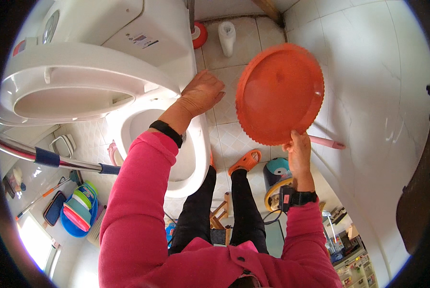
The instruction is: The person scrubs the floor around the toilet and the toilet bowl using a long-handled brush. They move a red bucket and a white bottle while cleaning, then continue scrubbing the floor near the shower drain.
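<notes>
My right hand (298, 154) grips the lower rim of an orange-red round plastic lid or tray (278, 97) with a scalloped edge. The disc is held up above the tiled floor, its broad face towards me. My left hand (203, 90) is over the right edge of the white toilet (204, 151), near the hinge end of its raised seat (92, 68). Its fingers are loosely curled and no object shows in them; the palm is hidden. Close beside my right hand, a pink handle (328, 142) sticks out from behind the disc.
A white holder (227, 37) and a red rubber plunger (199, 35) stand by the back wall. A metal rail (74, 162) crosses at left. Stacked basins (80, 212) hang left. A patterned bin (276, 172) is by my orange clog (245, 162); a wooden stool (220, 212) stands behind my legs.
</notes>
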`<act>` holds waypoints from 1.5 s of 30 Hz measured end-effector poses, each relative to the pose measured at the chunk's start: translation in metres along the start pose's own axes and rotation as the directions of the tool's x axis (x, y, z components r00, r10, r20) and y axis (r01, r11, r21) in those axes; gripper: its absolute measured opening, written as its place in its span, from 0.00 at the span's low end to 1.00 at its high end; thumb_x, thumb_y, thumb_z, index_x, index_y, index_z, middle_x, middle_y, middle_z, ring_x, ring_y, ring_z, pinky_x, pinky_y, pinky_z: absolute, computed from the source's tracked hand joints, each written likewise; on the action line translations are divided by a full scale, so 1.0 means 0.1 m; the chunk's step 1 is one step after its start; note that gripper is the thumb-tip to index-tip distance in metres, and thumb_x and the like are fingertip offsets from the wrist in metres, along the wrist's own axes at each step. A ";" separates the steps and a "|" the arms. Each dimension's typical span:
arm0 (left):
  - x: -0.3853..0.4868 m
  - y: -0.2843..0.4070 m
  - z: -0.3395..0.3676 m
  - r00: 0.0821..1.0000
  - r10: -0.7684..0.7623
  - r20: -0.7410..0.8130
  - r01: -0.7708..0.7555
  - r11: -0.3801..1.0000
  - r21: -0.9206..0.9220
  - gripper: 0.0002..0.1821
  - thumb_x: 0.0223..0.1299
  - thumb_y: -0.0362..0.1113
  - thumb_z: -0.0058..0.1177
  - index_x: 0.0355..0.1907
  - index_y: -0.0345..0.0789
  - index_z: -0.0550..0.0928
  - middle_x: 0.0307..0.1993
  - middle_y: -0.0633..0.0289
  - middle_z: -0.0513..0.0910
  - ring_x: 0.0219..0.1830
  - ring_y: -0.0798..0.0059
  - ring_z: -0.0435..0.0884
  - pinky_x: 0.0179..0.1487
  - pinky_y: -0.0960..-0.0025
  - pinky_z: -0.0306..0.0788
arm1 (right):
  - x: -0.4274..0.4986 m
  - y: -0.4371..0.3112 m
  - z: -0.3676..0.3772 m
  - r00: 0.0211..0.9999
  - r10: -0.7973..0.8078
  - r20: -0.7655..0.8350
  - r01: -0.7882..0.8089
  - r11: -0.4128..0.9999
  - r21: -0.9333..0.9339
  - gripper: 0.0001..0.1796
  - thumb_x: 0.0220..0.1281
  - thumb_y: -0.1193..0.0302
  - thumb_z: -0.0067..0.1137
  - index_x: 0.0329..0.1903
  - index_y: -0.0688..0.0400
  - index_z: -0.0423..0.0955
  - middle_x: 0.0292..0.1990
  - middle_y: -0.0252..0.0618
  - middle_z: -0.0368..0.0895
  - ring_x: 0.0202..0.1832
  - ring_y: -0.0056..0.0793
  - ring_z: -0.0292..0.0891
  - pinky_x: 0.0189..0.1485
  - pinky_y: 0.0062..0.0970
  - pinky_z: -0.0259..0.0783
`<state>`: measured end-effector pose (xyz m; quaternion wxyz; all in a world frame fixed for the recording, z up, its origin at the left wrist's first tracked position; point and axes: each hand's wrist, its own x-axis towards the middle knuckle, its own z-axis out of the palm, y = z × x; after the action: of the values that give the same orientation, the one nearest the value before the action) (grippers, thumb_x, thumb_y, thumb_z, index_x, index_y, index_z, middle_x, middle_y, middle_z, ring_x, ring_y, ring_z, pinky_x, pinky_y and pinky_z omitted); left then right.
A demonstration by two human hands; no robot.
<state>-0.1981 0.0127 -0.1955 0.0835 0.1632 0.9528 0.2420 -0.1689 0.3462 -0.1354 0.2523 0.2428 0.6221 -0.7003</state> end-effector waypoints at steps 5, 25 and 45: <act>0.03 -0.01 0.04 0.997 -0.076 -0.013 0.076 0.996 0.048 0.14 0.54 0.42 0.59 0.36 0.34 0.81 0.31 0.53 0.80 0.41 0.57 0.78 0.58 0.56 0.67 | 0.42 0.02 0.64 0.978 0.202 -0.045 -0.165 0.893 0.418 0.11 0.66 0.68 0.52 0.48 0.56 0.70 0.41 0.29 0.78 0.28 0.20 0.70 0.28 0.23 0.66; 0.05 -0.07 0.02 0.998 -0.040 -0.056 0.038 0.998 -0.048 0.15 0.50 0.45 0.61 0.30 0.35 0.77 0.25 0.55 0.78 0.33 0.56 0.78 0.50 0.58 0.70 | 2.61 1.08 1.32 0.919 0.358 0.165 -0.327 0.461 0.825 0.02 0.65 0.74 0.51 0.39 0.58 0.70 0.26 0.34 0.74 0.24 0.24 0.68 0.24 0.22 0.66; 0.09 -0.08 -0.02 0.997 -0.075 0.031 0.078 0.994 -0.081 0.17 0.51 0.48 0.63 0.32 0.37 0.77 0.23 0.59 0.78 0.32 0.60 0.77 0.50 0.60 0.69 | 3.70 1.46 1.34 0.889 0.279 -0.363 0.070 0.700 0.711 0.06 0.70 0.72 0.46 0.46 0.56 0.70 0.31 0.34 0.75 0.28 0.22 0.70 0.26 0.19 0.68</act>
<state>-0.2091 0.0081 -0.1985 0.1128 0.1264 0.9463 0.2753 -0.3563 0.1797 -0.4722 0.0314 0.5098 0.3307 -0.7936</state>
